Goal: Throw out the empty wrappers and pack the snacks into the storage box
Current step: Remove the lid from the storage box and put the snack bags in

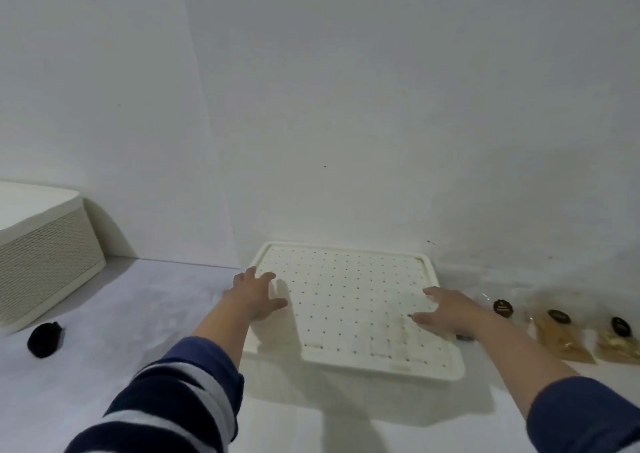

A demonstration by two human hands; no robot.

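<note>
Worktop [145,331]: white surface, running to a plain white wall along its far edge.

Storage box [45,255]: cream, woven-pattern sides, smooth pale top; stood at the far left corner of the worktop, cut off by the left edge of the view. Whether that top was a lid or an open rim could not be told.

Perforated lid [349,300]: cream, square, raised rim, rows of small dark holes; lay flat at the middle of the worktop, its far edge close to the wall.

Left hand [254,295]: striped navy-and-white sleeve pushed up the forearm; fingers spread wide and straight, resting at the lid's left edge near its far left corner, thumb on the perforated face. No grip visible.

Right hand [446,310]: navy sleeve; fingers straight and loosely spread, laid over the lid's right edge, fingertips on the perforated face. Nothing held.

Snack packets [561,334]: three clear packets in a row along the right part of the worktop, just beside the lid's right edge, each with a round dark label. The two rightmost showed tan contents; the leftmost looked nearly clear, contents not discernible.

Black object [44,340]: small, dark, soft-looking; lay near the worktop's left edge, in front of the storage box.
</note>
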